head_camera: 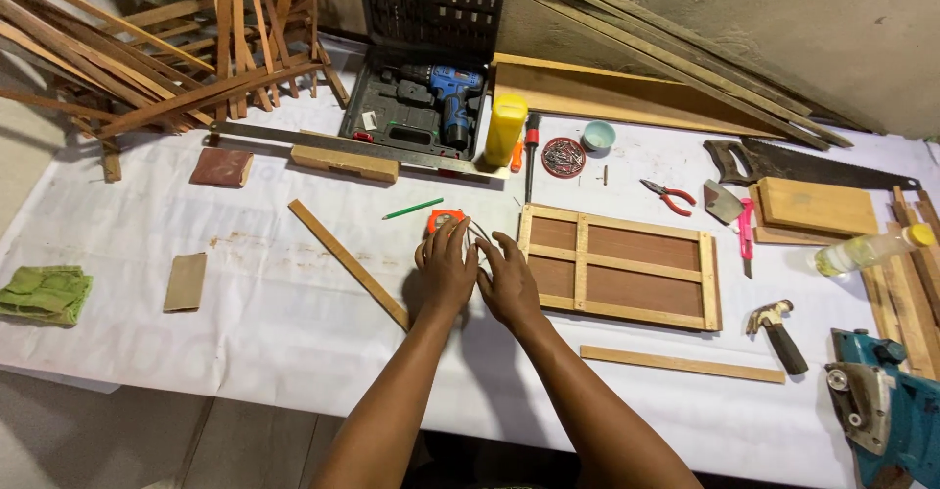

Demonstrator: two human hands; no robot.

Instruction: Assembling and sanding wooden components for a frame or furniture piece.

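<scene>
both hands meet at the middle of the table (294, 342). the left hand (446, 272) lies over an orange tape measure (443, 219), fingers curled down on it, so only the top edge of the case shows above the knuckles. the right hand (507, 279) sits just beside it, fingers bent and spread, touching a thin curved strip, likely the blade, that loops between the two hands; whether it pinches the strip i cannot tell, the fingertips being hidden. the tape measure lies just left of a wooden frame (620, 267), with a green pencil (412, 209) near it above. a slat (348, 263) runs slantwise left of the left hand, its lower end hidden behind the wrist. a second slat (681, 364) lies below the frame, a hammer (778, 332) right of it. at the back stands an open drill case (419, 68) with a blue drill (452, 97). a teal power tool (886, 406) is cut off at the right edge.
</scene>
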